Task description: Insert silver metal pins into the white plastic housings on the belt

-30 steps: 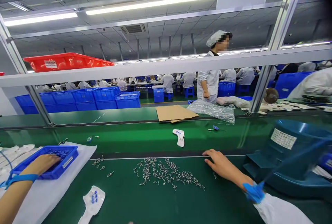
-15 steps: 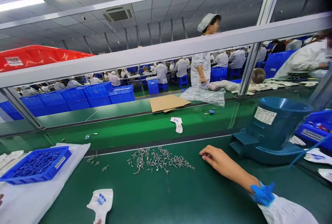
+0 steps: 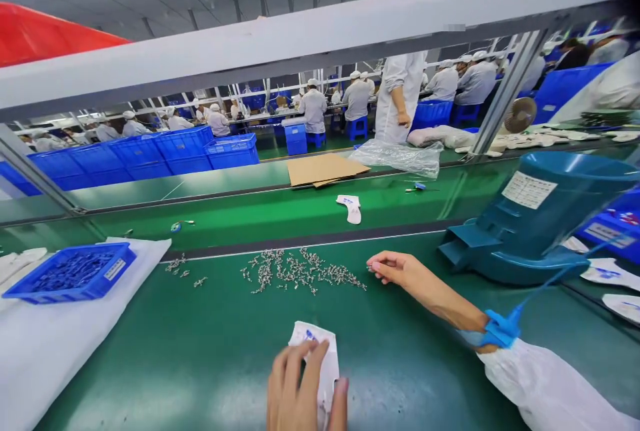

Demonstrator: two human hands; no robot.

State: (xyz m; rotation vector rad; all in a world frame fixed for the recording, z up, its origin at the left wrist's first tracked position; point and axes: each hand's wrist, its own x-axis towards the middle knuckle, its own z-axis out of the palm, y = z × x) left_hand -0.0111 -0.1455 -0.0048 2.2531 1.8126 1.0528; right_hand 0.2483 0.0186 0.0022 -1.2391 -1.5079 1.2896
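Observation:
My left hand [image 3: 300, 391] is at the bottom middle of the head view, fingers wrapped round a white plastic part [image 3: 320, 351] with a blue mark, lifted just above the green mat. My right hand [image 3: 400, 270] rests on the mat at the right end of a scattered pile of small metal pieces [image 3: 300, 272]; its fingertips are pinched together, touching the nearest pieces. What they pinch is too small to make out. A blue wrist strap [image 3: 500, 330] with a cord sits on my right wrist.
A blue tray of small blue parts [image 3: 70, 272] lies on a white sheet at the left. A teal hopper-like machine [image 3: 540, 224] stands at the right. Another white part [image 3: 350, 208], cardboard [image 3: 323, 169] and a plastic bag [image 3: 400, 158] lie beyond. People in white work behind.
My left hand left the blue tray, dropped out of view, and now holds the white part at bottom centre. My right hand slid left to the metal pieces. The view tilted down.

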